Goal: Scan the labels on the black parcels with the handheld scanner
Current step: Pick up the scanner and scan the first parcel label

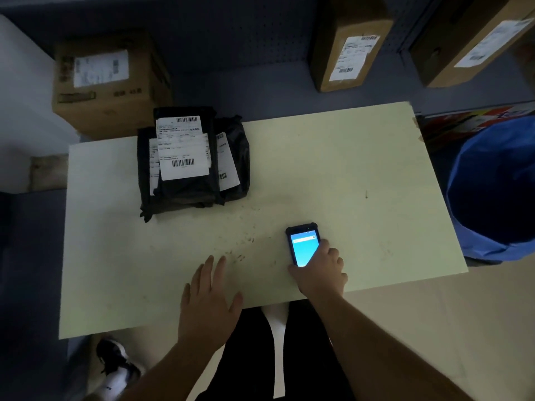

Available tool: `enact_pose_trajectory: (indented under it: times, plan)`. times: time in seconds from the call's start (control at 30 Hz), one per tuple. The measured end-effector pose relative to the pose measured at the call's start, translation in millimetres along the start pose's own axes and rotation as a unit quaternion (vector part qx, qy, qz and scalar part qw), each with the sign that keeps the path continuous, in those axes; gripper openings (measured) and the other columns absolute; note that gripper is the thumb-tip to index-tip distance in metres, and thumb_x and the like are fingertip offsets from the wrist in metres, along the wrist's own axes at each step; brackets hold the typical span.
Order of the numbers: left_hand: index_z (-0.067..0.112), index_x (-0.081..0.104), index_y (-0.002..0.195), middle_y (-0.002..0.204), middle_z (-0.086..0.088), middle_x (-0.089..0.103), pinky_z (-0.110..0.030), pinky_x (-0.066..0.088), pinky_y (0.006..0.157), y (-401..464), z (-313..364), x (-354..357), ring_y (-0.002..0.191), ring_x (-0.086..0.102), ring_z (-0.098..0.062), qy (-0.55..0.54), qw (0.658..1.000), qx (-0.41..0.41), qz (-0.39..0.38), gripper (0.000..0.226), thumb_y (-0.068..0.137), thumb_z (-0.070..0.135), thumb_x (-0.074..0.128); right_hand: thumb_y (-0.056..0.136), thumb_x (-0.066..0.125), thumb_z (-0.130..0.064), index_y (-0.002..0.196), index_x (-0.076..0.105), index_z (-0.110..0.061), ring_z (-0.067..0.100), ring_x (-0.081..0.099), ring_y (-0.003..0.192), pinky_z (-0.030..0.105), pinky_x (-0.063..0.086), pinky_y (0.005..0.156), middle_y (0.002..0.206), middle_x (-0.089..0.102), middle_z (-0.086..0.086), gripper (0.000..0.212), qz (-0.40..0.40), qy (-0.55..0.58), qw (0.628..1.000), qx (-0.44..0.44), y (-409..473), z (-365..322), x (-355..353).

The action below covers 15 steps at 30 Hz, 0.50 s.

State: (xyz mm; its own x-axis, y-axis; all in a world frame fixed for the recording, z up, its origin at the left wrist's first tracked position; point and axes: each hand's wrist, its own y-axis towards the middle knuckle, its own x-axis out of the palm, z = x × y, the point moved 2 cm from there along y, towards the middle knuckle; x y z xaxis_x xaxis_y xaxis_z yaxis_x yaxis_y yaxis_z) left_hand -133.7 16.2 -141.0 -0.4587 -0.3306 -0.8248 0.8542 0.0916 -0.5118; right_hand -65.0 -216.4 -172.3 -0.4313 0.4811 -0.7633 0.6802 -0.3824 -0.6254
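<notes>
A pale cream rectangular tabletop [347, 157] carries a loose stack of black plastic parcels [192, 163] near its far left corner, the top one lying flat with a white printed shipping label [183, 147] facing up; barcodes show at the label's top and bottom, and at least 2 more labelled parcels lie partly under it. The black handheld scanner with a lit blue screen [302, 244] lies near the tabletop's near edge, right of centre, well apart from the parcels. The right hand [321, 272] covers the scanner's lower end — fingers curled over its right side and thumb at its lower left corner, gripping it. The left hand [210, 296] hangs over the near edge, palm down, empty, its fingers straight and slightly spread. Past the far edge stand 3 brown cardboard boxes [107, 85] with white labels, and a blue bag-lined bin [495, 192] sits beside the right edge.
</notes>
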Motion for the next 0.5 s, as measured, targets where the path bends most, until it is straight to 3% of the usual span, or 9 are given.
enact_pose_trajectory:
  times: [0.27,0.37,0.5]
  plan:
    - [0.029,0.01,0.166,0.175,-0.003,0.013,-0.051,0.026,0.126,2,-2,-17,0.16,0.017,-0.027,-0.012,1.0,-0.002,0.022,0.083,0.098,0.057,0.048,0.074,0.088,-0.043,0.156,0.032,-0.03,0.03,0.063,0.117,0.048,0.065,0.091,0.138,0.052,0.003,0.1,-0.03,0.05,0.997,-0.043,-11,-10,-18]
    - [0.028,0.012,0.166,0.173,-0.004,0.018,-0.052,0.031,0.124,9,-3,-30,0.158,0.021,-0.028,-0.006,0.999,-0.004,0.049,0.084,0.097,0.056,0.05,0.075,0.091,-0.041,0.157,0.033,-0.029,0.029,0.064,0.119,0.043,0.066,0.091,0.14,0.056,0.002,0.101,-0.027,0.057,0.997,-0.055,-13,-19,-28]
    - [0.027,0.009,0.166,0.174,-0.004,0.013,-0.049,0.027,0.126,22,2,-51,0.16,0.017,-0.027,-0.009,0.997,-0.006,0.073,0.084,0.098,0.055,0.05,0.077,0.09,-0.039,0.153,0.036,-0.025,0.03,0.064,0.119,0.043,0.062,0.091,0.138,0.057,0.004,0.094,-0.009,0.06,0.996,-0.069,-15,-32,-43]
